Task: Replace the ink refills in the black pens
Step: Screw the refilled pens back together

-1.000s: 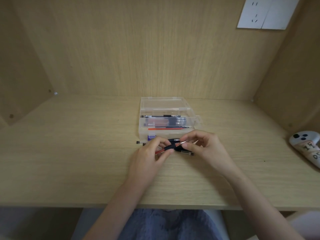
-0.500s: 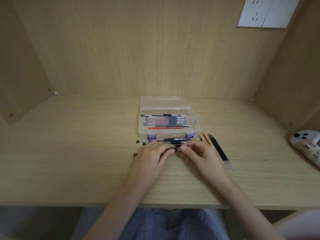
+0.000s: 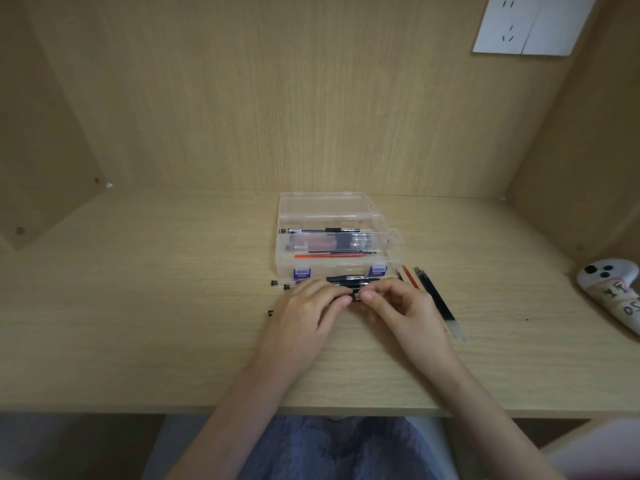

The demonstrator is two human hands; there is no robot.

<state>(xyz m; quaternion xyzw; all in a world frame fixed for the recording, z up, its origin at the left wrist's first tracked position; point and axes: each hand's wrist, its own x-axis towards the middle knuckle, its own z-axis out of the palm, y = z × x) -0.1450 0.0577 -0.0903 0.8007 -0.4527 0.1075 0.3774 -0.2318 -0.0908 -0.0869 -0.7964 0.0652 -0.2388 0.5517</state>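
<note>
At mid tabletop, before the clear box: left hand and right hand each pinch one black pen.
Change: red refill, held a second ago, now lies right of the hands.
Meaning: old ink seems out; fresh refill likely next.

Matt wood-grain desk; clear glossy plastic box (purple plastic clasps).

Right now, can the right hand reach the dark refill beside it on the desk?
Probably yes: the dark refill lies uncovered right of the right hand, though that hand pinches a black pen.
</note>
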